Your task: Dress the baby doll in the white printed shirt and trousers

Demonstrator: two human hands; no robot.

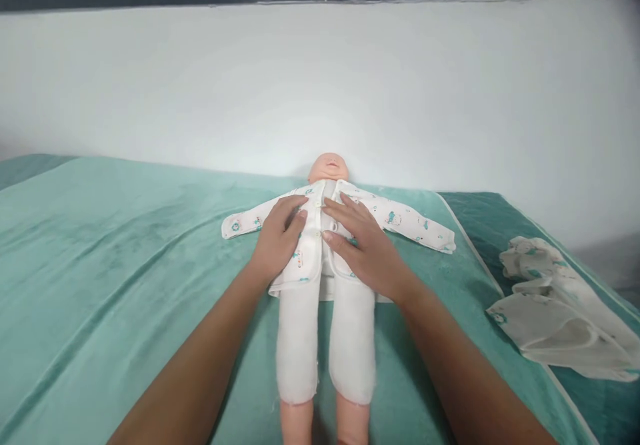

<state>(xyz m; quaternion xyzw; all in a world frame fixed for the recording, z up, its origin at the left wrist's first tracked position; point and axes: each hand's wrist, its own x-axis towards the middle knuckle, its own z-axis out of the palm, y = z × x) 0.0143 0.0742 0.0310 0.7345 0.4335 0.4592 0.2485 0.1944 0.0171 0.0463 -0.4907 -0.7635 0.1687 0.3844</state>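
Observation:
A baby doll [329, 166] lies on its back with its head toward the wall and its white padded legs [298, 345] toward me. It wears a white printed baby jacket [309, 258], whose front hangs unfastened down the middle. Both sleeves stretch out sideways, and no doll hands show at the cuffs. My left hand [281, 237] rests on the jacket's left front panel, fingers loosely bent. On the other panel lies my right hand [364, 245], its fingers spread toward the front opening. Neither hand visibly grips the cloth.
A crumpled piece of white printed baby clothing [565, 318] lies at the right. Beneath everything spreads a green plush blanket [125, 285] with a darker border on the right. A white wall [320, 85] rises directly behind the doll's head.

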